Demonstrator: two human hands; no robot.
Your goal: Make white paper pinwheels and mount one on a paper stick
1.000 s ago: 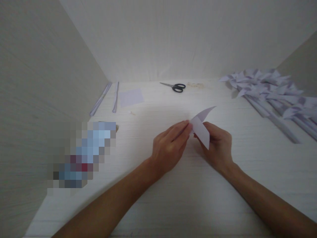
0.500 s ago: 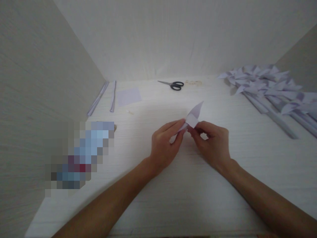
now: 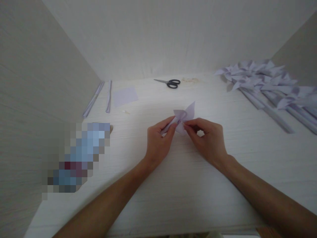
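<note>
Between my two hands is a pale lilac paper pinwheel (image 3: pixel 182 115), its pointed blades fanned out above the white table. My left hand (image 3: pixel 159 138) is closed around its lower left part, thumb near the centre. Thumb and forefinger of my right hand (image 3: pixel 205 134) pinch the pinwheel's right side, close to the middle. Whatever lies under the fingertips at the centre is hidden.
Black-handled scissors (image 3: pixel 172 83) lie at the back. To their left are a paper square (image 3: pixel 125 96) and thin rolled paper sticks (image 3: pixel 109 96). Several finished pinwheels (image 3: pixel 257 77) with paper sticks are heaped at right. A blurred-out object (image 3: pixel 84 152) lies at left.
The paper in my hands has turned, and more blades now show spread around its centre. Both hands appear slightly further left, as the whole view has shifted a little.
</note>
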